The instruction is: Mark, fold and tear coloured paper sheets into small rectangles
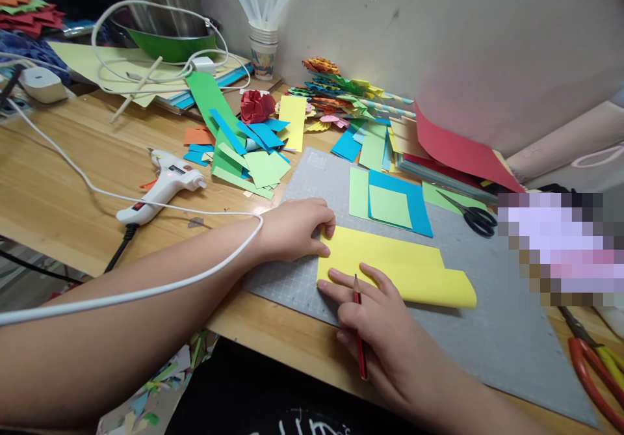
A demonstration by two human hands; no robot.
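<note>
A sheet of yellow paper (390, 256) lies on the grey cutting mat (468, 337), its near side folded over and the right end curling up. My left hand (297, 230) grips its upper left corner between thumb and curled fingers. In my right hand (380, 331) is a red and black pencil (361, 344), point upward, tucked between the fingers. The index and middle fingertips of that hand press on the folded paper's left part. Just beyond lie blue paper (422, 210) and light green squares (390, 206). Black scissors (475, 219) rest to their right.
A white glue gun (163, 188) lies left of the mat. Its neighbour, a white cable (195, 285), crosses over my left forearm. Paper scraps (263, 162), a paper cup (264, 58) and paper flowers (336, 97) line the back. Red-handled pliers (589, 363) sit at right.
</note>
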